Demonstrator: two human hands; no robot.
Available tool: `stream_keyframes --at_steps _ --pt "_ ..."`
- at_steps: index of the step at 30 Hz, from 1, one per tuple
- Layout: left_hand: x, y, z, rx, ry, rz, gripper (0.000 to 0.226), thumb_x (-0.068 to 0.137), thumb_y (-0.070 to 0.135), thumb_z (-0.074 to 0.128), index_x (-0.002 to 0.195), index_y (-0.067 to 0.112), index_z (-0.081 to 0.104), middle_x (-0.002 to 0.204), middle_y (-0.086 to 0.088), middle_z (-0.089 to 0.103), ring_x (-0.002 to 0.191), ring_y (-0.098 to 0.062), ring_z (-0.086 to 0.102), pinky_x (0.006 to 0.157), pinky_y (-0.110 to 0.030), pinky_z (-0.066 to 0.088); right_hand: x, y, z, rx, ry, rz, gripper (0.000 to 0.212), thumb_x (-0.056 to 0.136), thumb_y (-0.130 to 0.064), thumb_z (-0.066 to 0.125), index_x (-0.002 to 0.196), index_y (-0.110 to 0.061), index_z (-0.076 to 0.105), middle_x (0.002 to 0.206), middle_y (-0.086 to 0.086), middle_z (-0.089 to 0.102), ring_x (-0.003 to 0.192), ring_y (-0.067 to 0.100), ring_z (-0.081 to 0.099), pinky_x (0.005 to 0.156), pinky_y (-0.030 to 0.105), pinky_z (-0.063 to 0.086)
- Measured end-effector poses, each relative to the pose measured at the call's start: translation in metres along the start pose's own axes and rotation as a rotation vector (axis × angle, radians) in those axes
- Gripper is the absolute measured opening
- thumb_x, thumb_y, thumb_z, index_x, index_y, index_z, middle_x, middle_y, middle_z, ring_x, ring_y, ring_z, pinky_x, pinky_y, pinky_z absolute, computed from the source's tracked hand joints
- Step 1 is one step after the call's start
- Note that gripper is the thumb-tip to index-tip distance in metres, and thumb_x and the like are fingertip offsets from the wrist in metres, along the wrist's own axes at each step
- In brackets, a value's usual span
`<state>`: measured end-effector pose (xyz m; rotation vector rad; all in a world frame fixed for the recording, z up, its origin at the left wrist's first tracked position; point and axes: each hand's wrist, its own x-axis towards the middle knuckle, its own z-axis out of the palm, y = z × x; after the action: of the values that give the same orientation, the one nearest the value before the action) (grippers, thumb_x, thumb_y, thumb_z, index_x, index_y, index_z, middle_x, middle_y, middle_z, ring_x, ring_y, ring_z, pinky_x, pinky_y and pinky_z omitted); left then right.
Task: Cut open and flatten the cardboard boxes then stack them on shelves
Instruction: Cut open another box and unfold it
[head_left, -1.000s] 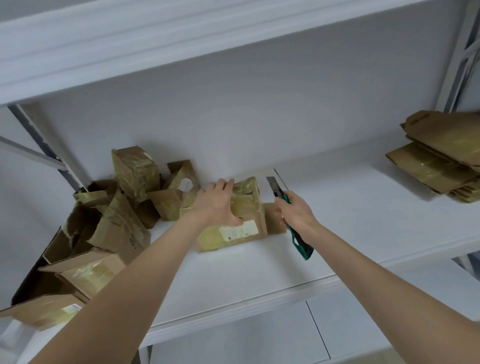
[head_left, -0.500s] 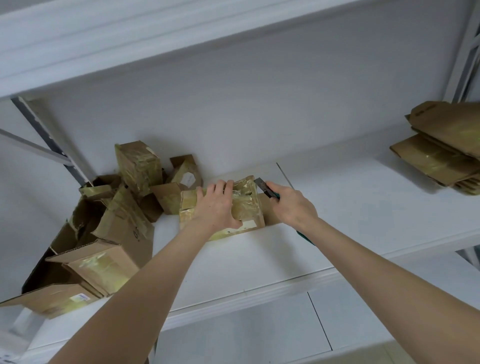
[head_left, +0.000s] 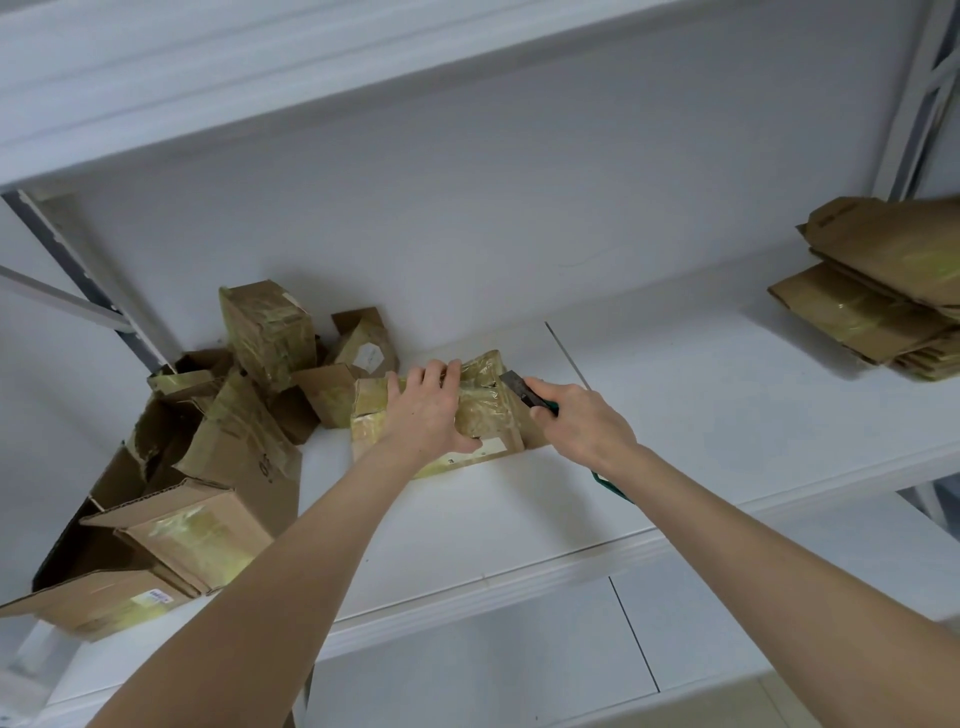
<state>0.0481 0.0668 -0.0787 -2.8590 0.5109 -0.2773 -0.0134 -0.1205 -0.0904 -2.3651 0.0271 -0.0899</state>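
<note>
A taped brown cardboard box lies on the white shelf, a white label on its near side. My left hand grips it from above, fingers over the far edge and thumb on the near face. My right hand holds a green-handled utility knife. The knife's blade meets the box's upper right edge. The handle's green end sticks out under my wrist.
A heap of several taped and opened boxes fills the shelf's left end, some hanging over the front edge. A stack of flattened cardboard lies at the far right. Another shelf board runs overhead and a lower shelf sits beneath.
My right hand moved the knife left from beside the box until its blade reached the box's upper right edge. My left hand kept its hold while the box tilted slightly.
</note>
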Motion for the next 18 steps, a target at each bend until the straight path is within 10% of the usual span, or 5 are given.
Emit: stream_keyframes --at_steps 18 --pt "0.004 -0.003 -0.006 -0.014 -0.068 0.004 0.110 0.073 0.063 0.069 0.153 0.012 0.012 0.144 -0.011 0.032 0.133 -0.032 0.033 0.114 -0.054 0.025 -0.027 0.000 -0.002 -0.053 -0.043 -0.003 0.043 0.101 -0.027 0.039 0.137 -0.050 0.045 0.090 -0.004 0.059 0.083 0.022 0.058 0.070 0.032 0.046"
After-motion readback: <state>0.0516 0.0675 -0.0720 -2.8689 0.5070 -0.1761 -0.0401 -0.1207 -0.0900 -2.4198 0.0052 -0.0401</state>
